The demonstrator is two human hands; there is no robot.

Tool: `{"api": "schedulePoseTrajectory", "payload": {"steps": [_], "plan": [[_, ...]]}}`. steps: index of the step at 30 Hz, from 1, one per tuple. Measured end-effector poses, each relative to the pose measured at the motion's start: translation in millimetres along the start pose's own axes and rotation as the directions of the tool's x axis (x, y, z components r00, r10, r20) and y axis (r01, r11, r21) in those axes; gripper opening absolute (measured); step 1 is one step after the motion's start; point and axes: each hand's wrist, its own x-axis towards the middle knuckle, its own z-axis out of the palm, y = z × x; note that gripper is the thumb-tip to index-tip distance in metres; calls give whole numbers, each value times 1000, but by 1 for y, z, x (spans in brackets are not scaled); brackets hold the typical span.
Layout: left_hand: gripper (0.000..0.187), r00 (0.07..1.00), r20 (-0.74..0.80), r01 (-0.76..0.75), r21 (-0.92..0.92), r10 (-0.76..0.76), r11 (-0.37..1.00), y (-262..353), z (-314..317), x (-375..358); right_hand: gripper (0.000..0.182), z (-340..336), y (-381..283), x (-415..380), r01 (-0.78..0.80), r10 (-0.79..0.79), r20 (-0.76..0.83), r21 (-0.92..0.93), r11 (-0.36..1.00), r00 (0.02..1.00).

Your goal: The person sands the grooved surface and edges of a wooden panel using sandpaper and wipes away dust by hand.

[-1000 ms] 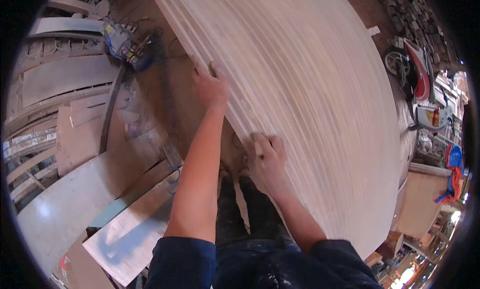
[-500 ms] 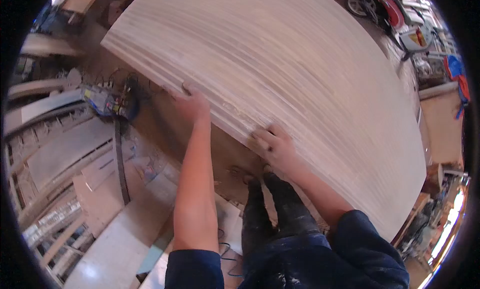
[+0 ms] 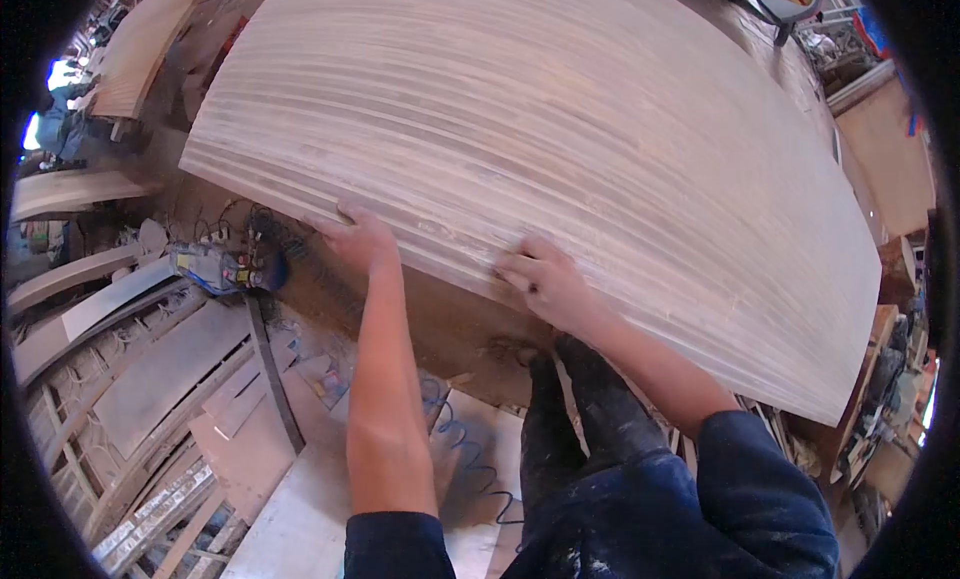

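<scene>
A large, pale wooden panel (image 3: pixel 560 129) with streaky grain and a dusty surface fills the middle of the view. At its near edge, my left hand (image 3: pixel 365 241) rests with the fingers stretched out and apart. Further right, my right hand (image 3: pixel 552 284) presses on the panel's surface close to the same edge. Its fingers are bent and held together; anything beneath them is hidden. White, powdery marks lie on the wood around the right fingertips.
A dusty machine with cables (image 3: pixel 215 269) sits to the left. Below it are curved wooden pieces (image 3: pixel 70 274) and flat boards (image 3: pixel 175 374). A coiled blue hose (image 3: pixel 455 434) lies near my legs. Another person (image 3: pixel 62 124) is at the far left, beside a wooden panel (image 3: pixel 150 44).
The view has turned, so the panel's near edge lies flatter across it. My left hand appears slightly further left and lower; my right hand stays on the panel near the edge.
</scene>
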Motion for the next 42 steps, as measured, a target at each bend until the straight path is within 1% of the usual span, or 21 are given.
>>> {"api": "schedulePoseTrajectory", "payload": {"steps": [2,4,5,7,8,10,13,14,16,20,22,23,25,27,29,31,35,37,38,40,42], "plan": [[72,999,-29,-26,9,26,1000,6,-3,-1,27,6,-5,12,43,-43,-6,16,999,999],[74,989,102,103,83,-111,991,19,-15,-2,25,7,-11,14,26,-26,-8,-36,999,1000],[74,989,104,98,81,-106,992,21,-15,-3,25,5,-6,5,26,-26,-14,-36,999,1000],[75,985,91,143,39,-146,989,21,-13,-4,20,-3,4,-19,-75,75,-1,5,997,997],[75,985,92,144,40,-148,989,20,-12,-4,20,1,6,-17,-76,76,0,5,997,997],[76,988,97,121,27,-123,992,18,-13,-5,27,8,-3,-3,6,-7,-44,-13,1000,999],[76,993,74,83,49,-87,995,16,-12,-3,33,18,-12,20,36,-37,-11,-79,996,999],[76,994,71,84,49,-88,995,14,-12,-2,33,12,-12,12,39,-40,-10,-79,996,999],[76,994,82,64,32,-66,997,15,-13,-3,34,-6,-8,-16,-54,54,-26,-6,999,998],[75,989,88,114,83,-121,990,18,-17,-5,30,-4,-1,-15,-88,88,-29,-14,996,996],[74,982,111,150,45,-154,988,23,-18,-5,29,13,-3,23,82,-81,-72,11,997,994],[74,982,107,151,41,-155,988,24,-17,-4,29,9,-3,26,88,-87,-71,9,996,994],[74,996,62,67,12,-67,998,20,-16,-5,29,3,-9,27,81,-79,-44,44,996,996],[74,994,74,83,7,-83,997,19,-15,-5,31,-5,6,-3,68,-67,-30,20,998,997],[74,992,72,105,1,-105,994,17,-15,-4,33,-1,11,-6,68,-68,-8,-3,998,998],[75,988,93,128,-7,-127,992,17,-14,-3,39,11,6,11,279,-288,-69,-111,954,955],[75,991,82,107,-6,-106,994,23,-17,-6,44,9,7,4,283,-284,14,-156,947,959],[75,981,127,145,39,-149,989,25,-21,-6,42,-4,5,-15,193,-189,41,-202,960,981],[75,980,125,150,43,-155,988,23,-22,-7,42,1,6,-13,194,-188,47,-200,961,981],[74,982,119,152,-65,-144,986,26,-20,-7,42,13,4,6,329,-337,11,-254,909,941],[74,986,107,136,-63,-129,989,26,-20,-8,42,15,2,11,325,-330,27,-258,910,944]]}}
